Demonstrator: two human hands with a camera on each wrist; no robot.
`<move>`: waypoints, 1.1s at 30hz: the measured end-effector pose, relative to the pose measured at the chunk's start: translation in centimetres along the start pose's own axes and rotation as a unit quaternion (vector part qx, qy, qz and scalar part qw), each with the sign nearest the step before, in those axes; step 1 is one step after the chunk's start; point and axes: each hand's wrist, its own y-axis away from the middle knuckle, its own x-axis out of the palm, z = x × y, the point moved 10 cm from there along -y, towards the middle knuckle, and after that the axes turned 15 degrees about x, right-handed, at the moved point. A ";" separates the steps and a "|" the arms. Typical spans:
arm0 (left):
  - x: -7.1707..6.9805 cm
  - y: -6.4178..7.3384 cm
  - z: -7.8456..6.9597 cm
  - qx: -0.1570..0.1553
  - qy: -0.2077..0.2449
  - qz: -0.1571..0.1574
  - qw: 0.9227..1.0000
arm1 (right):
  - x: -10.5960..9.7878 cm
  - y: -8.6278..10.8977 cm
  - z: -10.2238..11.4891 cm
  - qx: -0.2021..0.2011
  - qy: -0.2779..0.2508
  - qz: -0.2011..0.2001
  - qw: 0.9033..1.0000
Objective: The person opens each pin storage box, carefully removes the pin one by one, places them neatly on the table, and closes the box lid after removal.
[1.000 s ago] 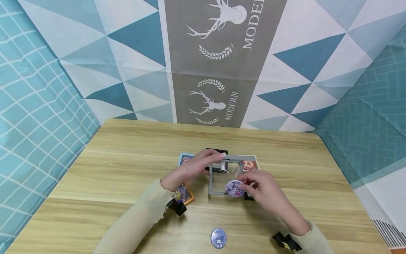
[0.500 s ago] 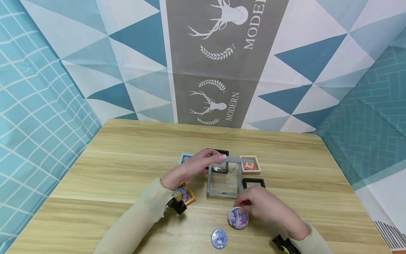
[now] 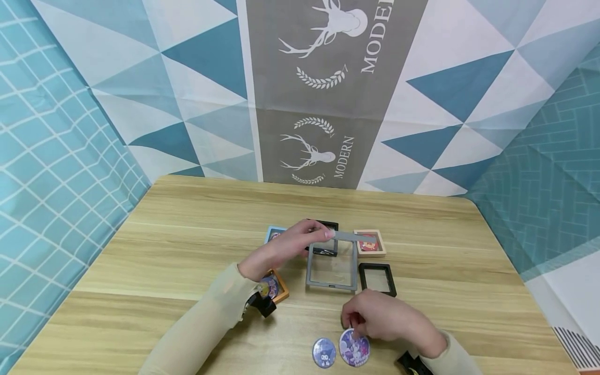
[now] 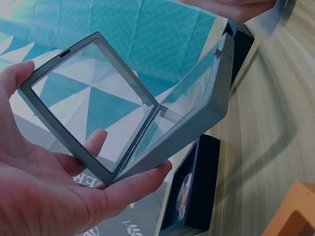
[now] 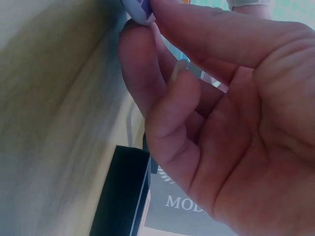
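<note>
In the head view my left hand grips a grey display frame with clear panels. The left wrist view shows its two hinged halves spread apart, thumb and fingers holding it near the hinge. Nothing shows between the panels. Close over the table at the front, my right hand pinches the edge of a round purple badge with cartoon figures. Only a bit of that badge shows between thumb and finger in the right wrist view. A smaller blue round badge lies on the table to its left.
Around the hands lie an orange frame, a light blue frame, a black frame, a beige frame with a red badge, and another black frame beyond the right hand. Patterned cloth hangs behind the wooden table.
My right hand has carried the purple badge from the front of the grey frame toward me, down beside the blue badge. The left hand and grey frame have stayed almost still.
</note>
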 end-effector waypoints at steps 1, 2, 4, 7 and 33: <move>0.0 0.0 0.0 -0.001 0.000 -0.001 1.000 | 0.1 0.0 0.0 -0.001 0.001 0.001 1.000; 0.0 0.0 0.1 -0.001 -0.002 -0.001 1.000 | 0.1 -0.1 0.0 0.000 0.000 0.002 1.000; 0.0 -0.1 0.1 -0.001 -0.001 -0.002 1.000 | 0.2 -0.1 0.0 0.000 0.002 0.003 1.000; 0.0 -0.1 0.1 0.000 0.002 -0.001 1.000 | -0.1 -0.1 -0.2 0.001 -0.001 0.000 1.000; 0.1 0.0 -0.1 0.004 -0.065 0.008 0.998 | -8.3 1.0 -7.8 0.103 -0.226 -0.179 0.952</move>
